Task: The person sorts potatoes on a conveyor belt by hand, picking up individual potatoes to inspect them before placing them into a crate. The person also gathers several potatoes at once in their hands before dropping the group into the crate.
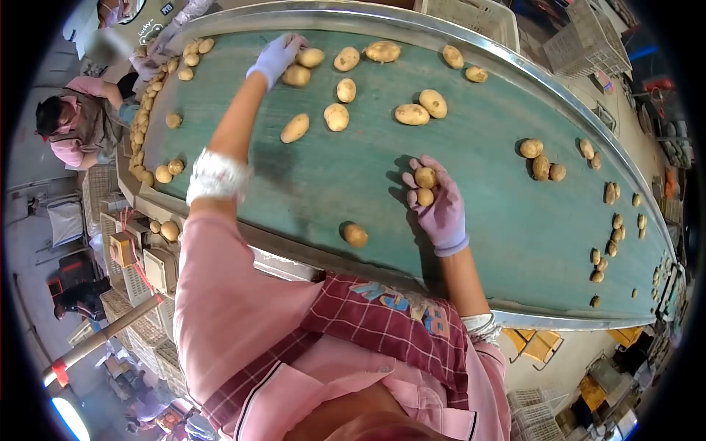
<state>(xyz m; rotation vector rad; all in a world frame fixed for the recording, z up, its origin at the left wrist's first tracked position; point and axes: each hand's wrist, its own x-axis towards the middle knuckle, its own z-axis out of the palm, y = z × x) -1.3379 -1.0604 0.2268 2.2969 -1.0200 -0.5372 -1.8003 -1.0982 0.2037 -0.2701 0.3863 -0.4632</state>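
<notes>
Two small, round, yellow-brown potatoes (425,178) sit in the lavender-gloved right hand (439,208), which is turned palm up with its fingers curled around them, over a flat green belt (522,242). Farther out from the body, the lavender-gloved left hand (279,59) bends its fingers, back upward, at a pair of oval tan potatoes (296,76); whether it grips either one, I cannot tell. Between the hands lie several loose potatoes, among them a long, pale oval one (295,128) nearer the body than the left hand. Just beyond the right hand, two plump oval potatoes (411,114) touch each other; to its left and nearer the body rests a lone round brown potato (355,235). Right of the right hand is a clump of three brownish potatoes (540,167), with smaller clusters farther off. Left of the left hand, a crowded row of potatoes (138,138) lines the belt's end, where a co-worker in pink sleeves (88,86) stands. Past both hands curves a silver metal rail (331,7).
</notes>
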